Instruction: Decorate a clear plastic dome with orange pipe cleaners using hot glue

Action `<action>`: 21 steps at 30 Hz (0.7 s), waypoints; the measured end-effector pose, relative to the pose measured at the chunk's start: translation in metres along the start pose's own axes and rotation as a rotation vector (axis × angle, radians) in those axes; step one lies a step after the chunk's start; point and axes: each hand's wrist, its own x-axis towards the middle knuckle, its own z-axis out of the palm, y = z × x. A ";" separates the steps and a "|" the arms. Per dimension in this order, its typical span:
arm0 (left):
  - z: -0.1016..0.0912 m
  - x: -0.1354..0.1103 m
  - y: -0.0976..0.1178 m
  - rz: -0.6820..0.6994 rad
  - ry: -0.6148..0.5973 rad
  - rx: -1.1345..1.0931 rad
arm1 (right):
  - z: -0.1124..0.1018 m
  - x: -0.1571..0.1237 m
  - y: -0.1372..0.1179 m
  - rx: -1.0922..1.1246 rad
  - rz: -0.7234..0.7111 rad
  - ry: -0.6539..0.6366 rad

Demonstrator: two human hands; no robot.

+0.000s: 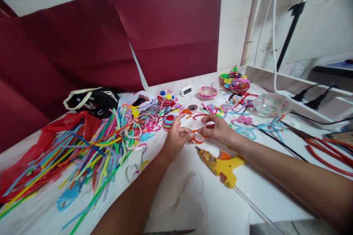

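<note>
Both of my hands meet over the middle of the white table. My left hand [178, 134] pinches one side of an orange pipe cleaner [198, 140], which curves into a loop. On its other side, the fingers of my right hand [217, 127] close on the same pipe cleaner. Just below the hands lies a yellow glue gun [220, 165], its nozzle pointing toward them and a clear glue stick out of its back. A round coil of red, blue and white pipe cleaner [168, 120] sits beside my left hand, partly hidden by it.
Loose pipe cleaners [107, 154] spread over the left side, by a red plastic bag [63, 136] and a black bag [96, 102]. Finished colourful figures [166, 97] stand at the back with a small digital clock [186, 90]. Red-handled scissors [325, 147] lie at right, near a clear plastic bowl [271, 104].
</note>
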 end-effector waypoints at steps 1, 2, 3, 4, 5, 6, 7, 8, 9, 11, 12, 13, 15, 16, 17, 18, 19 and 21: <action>0.000 0.000 0.000 0.001 0.000 0.000 | 0.000 0.000 0.001 -0.002 -0.001 0.000; 0.000 0.000 -0.001 0.001 0.001 0.000 | 0.000 0.001 0.002 -0.002 -0.003 0.000; 0.000 0.000 -0.001 0.002 0.001 -0.001 | 0.001 0.001 0.003 -0.001 -0.005 -0.004; 0.001 -0.001 -0.001 0.003 -0.001 -0.002 | 0.001 0.002 0.005 0.000 -0.007 -0.007; 0.001 -0.001 -0.001 0.005 -0.002 -0.002 | 0.001 0.002 0.006 -0.001 -0.009 -0.008; 0.001 -0.001 -0.001 0.007 -0.001 0.002 | 0.002 0.003 0.008 -0.002 -0.011 -0.007; 0.001 -0.001 0.000 0.008 0.000 0.007 | 0.002 0.003 0.009 -0.002 -0.013 -0.003; 0.001 -0.001 0.000 0.007 0.001 0.013 | 0.003 0.003 0.010 -0.002 -0.014 0.002; 0.001 -0.001 0.001 0.007 0.003 0.019 | 0.003 0.004 0.010 -0.001 -0.017 0.008; 0.002 -0.002 0.002 0.008 0.003 0.027 | 0.004 0.003 0.009 -0.003 -0.027 0.026; 0.002 -0.002 0.002 0.008 0.002 0.030 | 0.004 0.003 0.009 -0.005 -0.033 0.035; 0.002 -0.002 0.002 0.008 0.004 0.031 | 0.003 0.003 0.008 -0.008 -0.038 0.043; 0.002 -0.002 0.002 0.006 0.007 0.032 | 0.003 0.001 0.006 -0.014 -0.043 0.049; 0.002 -0.002 0.002 0.005 0.008 0.030 | 0.003 0.001 0.006 -0.016 -0.041 0.049; 0.002 -0.002 0.002 0.005 0.011 0.027 | 0.003 0.000 0.005 -0.019 -0.039 0.047; 0.002 -0.002 0.001 0.005 0.012 0.023 | 0.003 0.000 0.005 -0.021 -0.037 0.046; 0.002 -0.002 0.001 0.005 0.013 0.020 | 0.003 -0.001 0.005 -0.024 -0.036 0.047; 0.002 -0.001 0.001 0.005 0.015 0.016 | 0.004 -0.001 0.005 -0.032 -0.041 0.050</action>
